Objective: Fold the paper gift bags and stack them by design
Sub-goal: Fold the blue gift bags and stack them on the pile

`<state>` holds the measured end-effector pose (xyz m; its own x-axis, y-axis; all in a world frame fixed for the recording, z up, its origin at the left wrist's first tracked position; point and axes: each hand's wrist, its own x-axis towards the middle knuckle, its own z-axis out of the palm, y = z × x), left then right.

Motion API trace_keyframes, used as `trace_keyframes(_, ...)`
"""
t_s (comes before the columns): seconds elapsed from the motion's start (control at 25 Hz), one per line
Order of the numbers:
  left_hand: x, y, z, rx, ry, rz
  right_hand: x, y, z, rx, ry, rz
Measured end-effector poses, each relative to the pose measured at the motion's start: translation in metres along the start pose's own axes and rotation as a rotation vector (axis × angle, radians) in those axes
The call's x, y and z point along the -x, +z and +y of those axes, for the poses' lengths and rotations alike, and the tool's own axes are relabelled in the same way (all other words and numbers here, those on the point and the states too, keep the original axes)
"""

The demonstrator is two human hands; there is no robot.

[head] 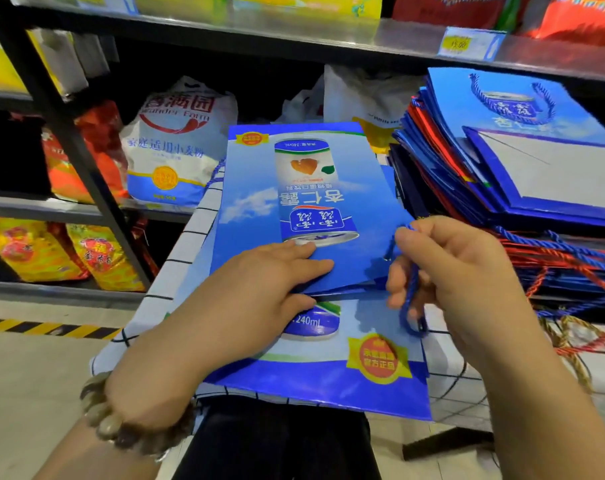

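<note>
A shop aisle lined with metal shelving (pixel 294 32) frames a counter (pixel 176 258) covered in white cloth with a black grid. Nearest, a bead bracelet (pixel 117 424) circles the left wrist. Just beyond it a blue lower gift bag (pixel 315 379) lies flat on the counter, with a red and yellow seal printed at its near right corner. A second blue bag, the upper gift bag (pixel 252 188), lies flat on top of it, overlapping its far half, with a drink can printed upside down to the viewer.

The left hand (pixel 245 292) rests on the upper gift bag's near edge, fingers straight and flat on the paper, thumb at the edge. The right hand (pixel 460 271), just beside that bag's right corner, has its fingers curled and pinches a blue cord handle (pixel 413 289), which loops down below the fingers.

Farther right stands a stack of folded bags (pixel 502 174), mostly blue with some red edges, and blue and red cords trail from its near side. Behind the upper gift bag a white flour sack (pixel 176 143) sits on a shelf. Yellow packets (pixel 34 251) fill the lower left shelf, and a price tag (pixel 467 43) hangs on the top shelf edge.
</note>
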<state>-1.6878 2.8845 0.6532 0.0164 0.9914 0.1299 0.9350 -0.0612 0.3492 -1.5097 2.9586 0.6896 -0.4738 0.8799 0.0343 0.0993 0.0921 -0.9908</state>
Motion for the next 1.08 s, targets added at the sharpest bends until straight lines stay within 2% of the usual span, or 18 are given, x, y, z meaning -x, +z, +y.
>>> trace_keyframes(0.08, 0.002, -0.004, 0.011, 0.325, 0.034, 0.017, -0.005, 0.011, -0.011, -0.539, 0.203, -0.048)
trace_keyframes(0.16, 0.004, -0.008, 0.017, 0.699, 0.04, -0.026, -0.01, 0.024, -0.016, -0.995, 0.309, -0.031)
trace_keyframes(0.2, 0.004, -0.008, 0.018, 0.742, 0.057, -0.058, -0.013, 0.029, -0.015, -1.125, 0.314, 0.002)
trace_keyframes(0.28, 0.002, -0.007, 0.024, 0.661, 0.047, -0.055, -0.019, 0.035, -0.01, -1.174, 0.274, 0.056)
trace_keyframes(0.36, -0.001, -0.008, 0.027, 0.708, -0.096, 0.0, -0.022, 0.033, -0.007, -1.006, 0.237, 0.046)
trace_keyframes(0.4, -0.004, -0.01, 0.025, 0.754, -0.19, 0.042, -0.022, 0.032, -0.004, -0.81, 0.204, 0.017)
trace_keyframes(0.52, -0.014, -0.028, 0.016, 0.89, -0.381, 0.218, -0.012, 0.03, 0.005, 0.125, 0.02, -0.086)
trace_keyframes(0.6, -0.021, -0.037, 0.016, 0.927, -0.378, 0.268, -0.005, 0.039, 0.008, 0.443, -0.046, -0.252)
trace_keyframes(0.68, -0.026, -0.038, 0.021, 0.916, -0.346, 0.251, -0.003, 0.048, 0.008, 0.492, -0.079, -0.316)
trace_keyframes(0.84, -0.025, -0.037, 0.02, 0.921, -0.349, 0.275, -0.017, 0.046, 0.009, 0.523, -0.1, -0.293)
trace_keyframes(0.88, -0.018, -0.035, 0.013, 0.823, -0.35, 0.297, -0.019, 0.043, 0.01, 0.548, -0.091, -0.298)
trace_keyframes(0.96, 0.005, -0.027, -0.003, 0.405, -0.367, 0.273, -0.02, 0.037, 0.012, 0.515, -0.06, -0.302)
trace_keyframes(1.04, 0.029, -0.021, -0.01, 0.059, -0.374, 0.099, -0.019, 0.036, 0.011, 0.374, -0.025, -0.259)
trace_keyframes(1.08, 0.037, -0.017, -0.012, -0.001, -0.374, -0.01, -0.019, 0.037, 0.012, 0.322, -0.023, -0.235)
